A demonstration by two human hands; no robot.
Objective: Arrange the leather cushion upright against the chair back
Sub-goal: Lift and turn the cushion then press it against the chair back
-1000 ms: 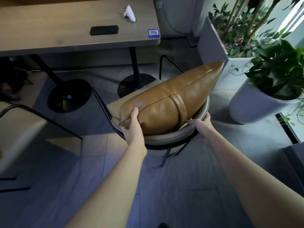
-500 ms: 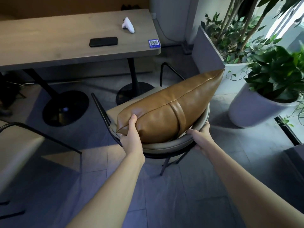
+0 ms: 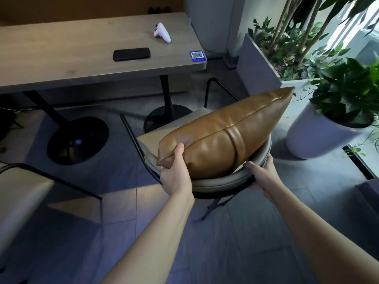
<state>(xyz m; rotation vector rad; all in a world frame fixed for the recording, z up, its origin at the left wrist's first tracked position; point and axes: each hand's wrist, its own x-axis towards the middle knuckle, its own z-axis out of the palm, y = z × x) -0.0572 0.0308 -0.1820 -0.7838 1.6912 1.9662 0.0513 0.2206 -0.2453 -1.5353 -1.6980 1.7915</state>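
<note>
both hands are on the chair (image 3: pixel 223 182) and its load, seen from behind the curved backrest. much is hidden: the leather cushion (image 3: pixel 221 138) covers most of the pale seat pad, of which only a strip shows at 9 o'clock of the cushion; the cushion's lower edge sinks out of sight behind the backrest rim, so whether it rests on the seat cannot be told. the left hand (image 3: pixel 176 175) clamps the cushion's near corner, thumb pressed on the top face, fingers tucked under and out of view. the right hand (image 3: pixel 264 175) curls around the backrest rim at 4 o'clock of the cushion; its fingertips go under the rim and are hidden, and whether they also touch the cushion is unclear. both forearms are cut off by the bottom edge.

the cushion stands on its long edge inside the chair, leaning on the backrest. its long axis runs from the gripped corner at 8 o'clock up to a free pointed corner at 2 o'clock, seam uppermost, a leather strap wrapped across its middle.

at 11 o'clock stands a table (image 3: pixel 61 58) bearing a dark phone (image 3: pixel 131 54), a white controller (image 3: pixel 162 35) and a blue qr sticker (image 3: pixel 197 55). potted plants (image 3: pixel 338 95) fill 2 o'clock, partly cropped.
</note>
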